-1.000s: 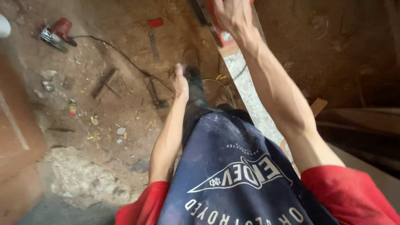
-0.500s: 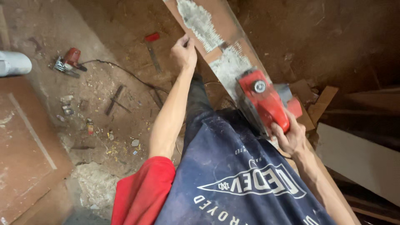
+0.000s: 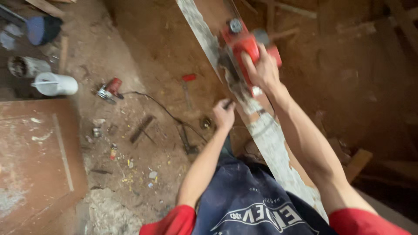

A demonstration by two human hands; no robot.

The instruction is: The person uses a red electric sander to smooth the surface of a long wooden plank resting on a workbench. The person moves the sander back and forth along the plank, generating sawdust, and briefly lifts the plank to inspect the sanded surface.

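My right hand (image 3: 260, 68) grips the handle of a red electric planer (image 3: 241, 43) that rides on a long wooden plank (image 3: 270, 139). The plank runs from the top centre down to the lower right and carries patches of white plaster. My left hand (image 3: 224, 114) is closed in a loose fist beside the plank's left edge, below the planer; whether it touches the plank is unclear. I wear a dark blue apron (image 3: 257, 204) over red sleeves.
A red power saw (image 3: 109, 90) with a black cord lies on the dusty floor to the left. A white bucket (image 3: 54, 84), a brown board (image 3: 35, 152), a red-handled tool (image 3: 188, 82) and scattered scraps sit around it. Timber pieces lie at the right.
The planer has gone forward along the plank, away from me, with my right arm stretched out. My left hand has dropped back from the plank's far edge to nearer my body.
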